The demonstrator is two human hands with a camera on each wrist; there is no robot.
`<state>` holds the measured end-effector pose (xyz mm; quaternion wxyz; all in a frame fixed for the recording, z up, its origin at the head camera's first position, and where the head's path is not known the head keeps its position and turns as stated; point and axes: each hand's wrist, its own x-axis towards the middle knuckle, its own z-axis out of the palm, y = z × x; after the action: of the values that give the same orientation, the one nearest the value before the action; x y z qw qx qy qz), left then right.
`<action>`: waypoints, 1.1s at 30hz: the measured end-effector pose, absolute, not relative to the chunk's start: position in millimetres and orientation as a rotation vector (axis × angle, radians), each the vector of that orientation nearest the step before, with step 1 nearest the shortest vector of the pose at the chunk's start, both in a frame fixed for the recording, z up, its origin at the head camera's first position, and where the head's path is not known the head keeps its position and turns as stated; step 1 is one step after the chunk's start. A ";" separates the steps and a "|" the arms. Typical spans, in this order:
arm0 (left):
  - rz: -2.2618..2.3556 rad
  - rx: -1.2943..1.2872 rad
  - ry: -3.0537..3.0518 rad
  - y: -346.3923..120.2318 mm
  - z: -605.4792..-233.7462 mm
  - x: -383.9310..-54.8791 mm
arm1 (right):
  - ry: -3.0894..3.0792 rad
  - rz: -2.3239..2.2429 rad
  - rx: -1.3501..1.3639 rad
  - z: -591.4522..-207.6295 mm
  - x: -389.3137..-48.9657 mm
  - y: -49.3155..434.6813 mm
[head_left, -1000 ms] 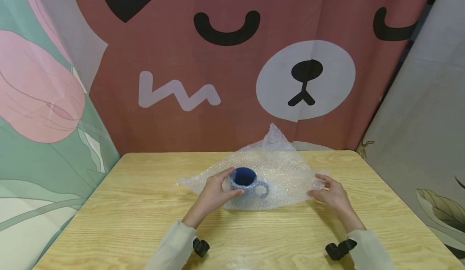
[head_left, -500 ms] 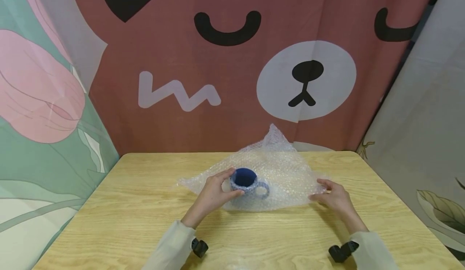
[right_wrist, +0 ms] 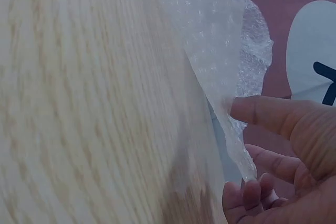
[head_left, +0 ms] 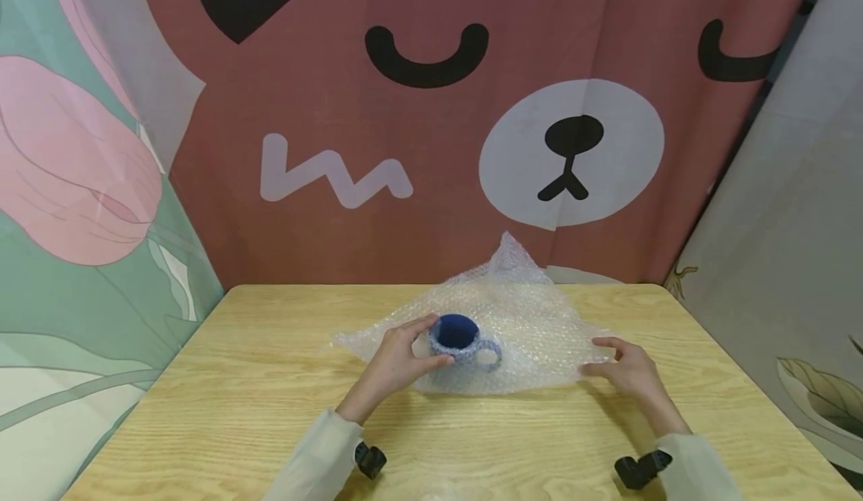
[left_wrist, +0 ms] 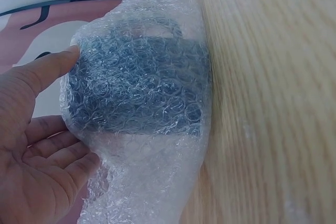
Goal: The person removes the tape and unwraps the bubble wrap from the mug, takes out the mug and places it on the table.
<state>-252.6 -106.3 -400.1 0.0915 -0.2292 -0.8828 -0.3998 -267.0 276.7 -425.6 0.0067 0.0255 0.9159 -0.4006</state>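
Note:
A speckled blue mug (head_left: 455, 336) with a dark blue inside stands on a sheet of clear bubble wrap (head_left: 533, 336), its handle to the right. My left hand (head_left: 399, 353) grips the mug at its left side, thumb in front and fingers behind. In the left wrist view, bubble wrap (left_wrist: 142, 182) covers the near side of the mug (left_wrist: 136, 87), with my thumb at the rim. My right hand (head_left: 627, 370) holds the right edge of the wrap. The right wrist view has the thumb on the wrap (right_wrist: 210, 40) and curled fingertips (right_wrist: 252, 195) at its lower corner.
The wood-grain table (head_left: 270, 396) lies under everything. A curtain (head_left: 323, 246) with a printed bear hangs right behind the table's back edge, and the wrap's peak stands up in front of it. More printed curtains (head_left: 81, 171) close off both sides.
My right hand has slid slightly right and toward me along the wrap's edge. The left hand and the mug stay nearly still; the view has shifted a little.

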 end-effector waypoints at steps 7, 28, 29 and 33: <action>-1.153 -0.681 -2.639 -106.0 -398.4 -253.2 | 2.863 -1.287 0.083 -423.1 -264.3 277.0; -1.080 -0.728 -2.592 -113.4 -376.9 -260.3 | 2.912 -1.530 0.078 -395.4 -258.8 260.1; -1.080 -0.731 -2.581 -114.3 -375.4 -261.2 | 2.910 -1.535 0.060 -393.2 -258.3 257.5; -1.105 -0.726 -2.550 -118.0 -369.6 -266.7 | 2.902 -1.566 -0.038 -383.5 -256.8 246.1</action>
<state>-266.7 -118.0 -369.6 0.1340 -0.2505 -0.8798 -0.3812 -256.8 246.1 -383.5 -0.0782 -0.0115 0.8773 -0.4734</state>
